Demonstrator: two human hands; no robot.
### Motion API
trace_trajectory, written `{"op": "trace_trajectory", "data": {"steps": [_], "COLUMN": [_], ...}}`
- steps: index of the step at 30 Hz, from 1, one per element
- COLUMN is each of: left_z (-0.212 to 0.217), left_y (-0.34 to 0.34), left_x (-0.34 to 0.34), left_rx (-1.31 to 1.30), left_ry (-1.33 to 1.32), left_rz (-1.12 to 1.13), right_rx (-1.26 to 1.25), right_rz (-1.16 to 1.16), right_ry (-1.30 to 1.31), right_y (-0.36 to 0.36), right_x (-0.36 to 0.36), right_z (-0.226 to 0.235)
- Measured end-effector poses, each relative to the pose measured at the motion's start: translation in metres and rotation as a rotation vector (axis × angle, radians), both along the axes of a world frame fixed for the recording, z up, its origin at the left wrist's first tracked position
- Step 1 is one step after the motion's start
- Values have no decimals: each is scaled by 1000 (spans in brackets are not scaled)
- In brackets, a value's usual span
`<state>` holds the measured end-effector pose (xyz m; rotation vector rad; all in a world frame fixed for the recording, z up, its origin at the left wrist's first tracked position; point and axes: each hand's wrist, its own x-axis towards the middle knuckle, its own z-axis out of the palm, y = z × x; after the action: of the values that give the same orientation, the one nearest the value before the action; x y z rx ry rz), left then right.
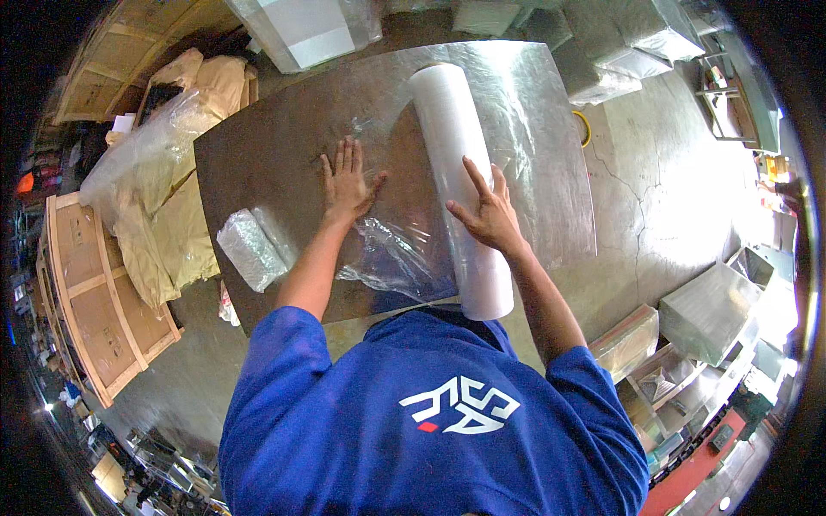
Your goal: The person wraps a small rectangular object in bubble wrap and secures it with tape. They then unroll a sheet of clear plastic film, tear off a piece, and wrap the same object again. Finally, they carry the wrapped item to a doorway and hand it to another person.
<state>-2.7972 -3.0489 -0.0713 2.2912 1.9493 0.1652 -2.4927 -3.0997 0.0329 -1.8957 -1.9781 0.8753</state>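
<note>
A thick roll of clear plastic film (452,146) lies lengthwise on the dark metal-topped table (284,129) before me. My right hand (489,211) rests on its side with the fingers spread. To its left, my left hand (348,181) lies flat on the table top, fingers stretched out and holding nothing. A loose, crumpled sheet of clear film (387,254) spreads between that hand and the near end of the roll. Beside my left forearm sits a small bundle wrapped in bubble wrap (251,249).
Crumpled brown paper and plastic sheeting (159,193) heap up left of the table, behind a wooden crate panel (99,297). Film-wrapped boxes (624,39) stand beyond the far edge. Metal boxes (710,310) and a wrapped carton (628,342) are at the right.
</note>
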Motion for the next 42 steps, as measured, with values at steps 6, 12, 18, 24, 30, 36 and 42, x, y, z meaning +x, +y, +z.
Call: {"op": "trace_trajectory", "data": {"steps": [6,12,18,24,30,36,42], "left_z": [-4,5,-4,2,11,32,2], "left_y": [-25,-45,-50,-53,-54,-39,26], "left_x": [-39,-49,-69,-84,-87,-79,-109], "left_rx": [10,-53,45,12,-54,-43,36], "left_ry": [90,-23,81,143,196,106,-302], "left_rz": [112,289,234,230,243,262,421], "right_rx": [-168,-231,-239,-142,25,-26,-38], "right_rz": [-162,-206,-202,-271,-276,-293,-302], "right_ry": [195,323,286,-74,-251,-315,-177], "right_y": [11,5,3,-11,3,13,12], "right_x": [-4,-36,-43,-68,-42,-46,-44], "right_z": [-48,-14,1,19,8,24,22]}}
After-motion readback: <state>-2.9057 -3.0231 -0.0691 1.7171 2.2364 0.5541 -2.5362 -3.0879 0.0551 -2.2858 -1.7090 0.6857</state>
